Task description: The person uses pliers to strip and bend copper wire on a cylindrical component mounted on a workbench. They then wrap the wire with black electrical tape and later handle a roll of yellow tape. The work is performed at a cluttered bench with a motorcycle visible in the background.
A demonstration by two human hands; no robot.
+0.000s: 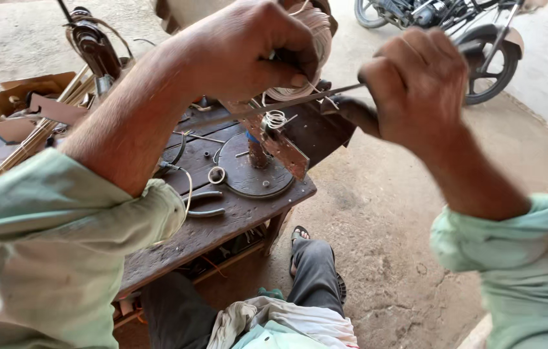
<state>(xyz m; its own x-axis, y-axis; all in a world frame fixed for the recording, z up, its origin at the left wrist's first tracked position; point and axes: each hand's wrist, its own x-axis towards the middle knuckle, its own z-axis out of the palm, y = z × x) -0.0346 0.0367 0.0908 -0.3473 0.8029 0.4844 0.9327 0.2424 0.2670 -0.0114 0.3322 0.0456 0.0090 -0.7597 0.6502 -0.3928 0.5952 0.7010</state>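
Observation:
My left hand [248, 48] is closed around a pale wound coil [309, 39] of string-like wire, held above a dark wooden bench [183, 239]. My right hand [416, 84] grips the dark handle of a thin flat metal blade [287, 103] that reaches left under the coil. A small loop of pale wire [275, 119] hangs below the blade, over a rusty metal bar [280, 145] on a round disc stand [254, 178].
Pliers [206, 203] and a small ring [216, 174] lie on the bench. Cardboard box [21, 94] and sticks sit at the left, a dark winding tool [96, 48] behind. A motorcycle [474, 39] stands at the back right. My leg and sandalled foot [300, 236] rest on the concrete floor.

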